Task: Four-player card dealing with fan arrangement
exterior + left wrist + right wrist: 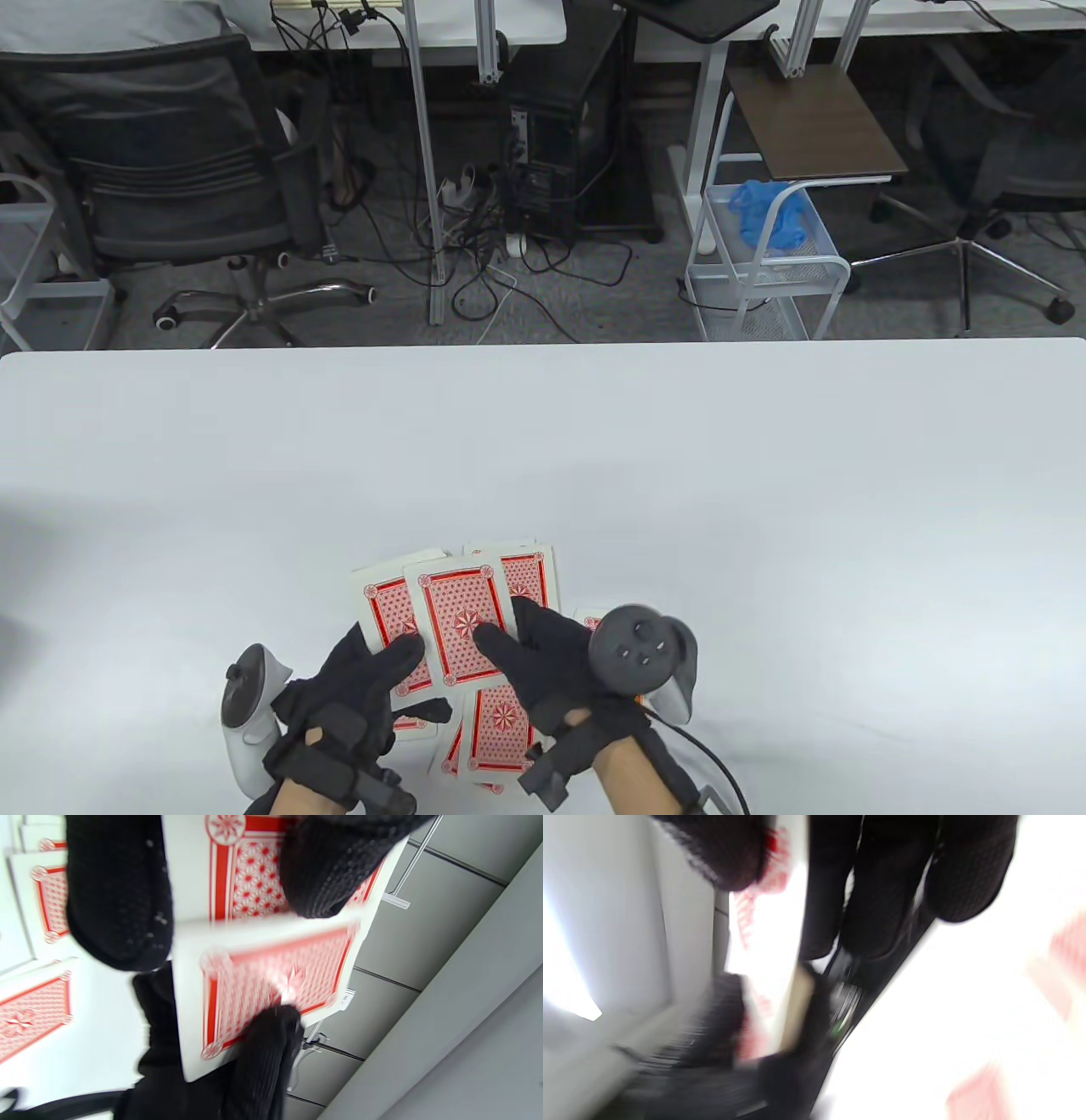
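Low in the table view, my left hand (399, 671) grips a fan of red-backed cards (458, 611), its thumb lying across their lower left. My right hand (509, 637) meets the fan from the right and pinches the front card (454, 632), thumb on its back. In the left wrist view that front card (271, 971) is blurred, with a gloved fingertip (267, 1035) on its lower edge and my left thumb (118, 891) on the cards behind. More red-backed cards (501, 730) lie on the table under my wrists. The right wrist view is too blurred to read.
The white table (543, 441) stretches wide beyond the hands. One more card (587, 615) peeks out beside the right-hand tracker. Loose cards (29, 1018) lie on the table at the left of the left wrist view. Chairs, cables and a wire cart stand on the floor past the far edge.
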